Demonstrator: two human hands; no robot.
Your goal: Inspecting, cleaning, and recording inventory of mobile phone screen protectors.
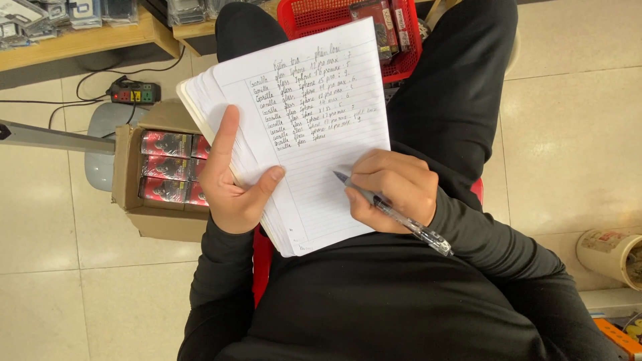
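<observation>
Grey metal, a bar of some kind (53, 137), juts in from the left edge above the pale tiled floor (60, 267), and behind it a black power strip (135, 92) lies with its cables trailing under a wooden bench (80, 40). Just to the right, an open cardboard box (127, 174) stands on the floor, packed with red and black packets (167, 167) set in rows. Beside the box the seated person, in black sleeves and black trousers, holds a lined notebook (314, 134) over the lap. The left hand (231, 177) is closed around the notebook's left edge, fingers behind the stack of pages and the thumb pressed across the front sheet, so the book is propped up and tilted toward the person. Handwriting in dark ink fills the upper part of the open page; the lower part is blank. The right hand (391, 187) rests on the page's lower right area, curled tight round a clear-barrelled pen (394, 214), whose tip touches the paper just below the last written line. Above the notebook, between the knees, a red plastic basket (314, 17) holds more dark red packets. Far right, a pale cylindrical container (612, 254) lies on its side on the tiles.
</observation>
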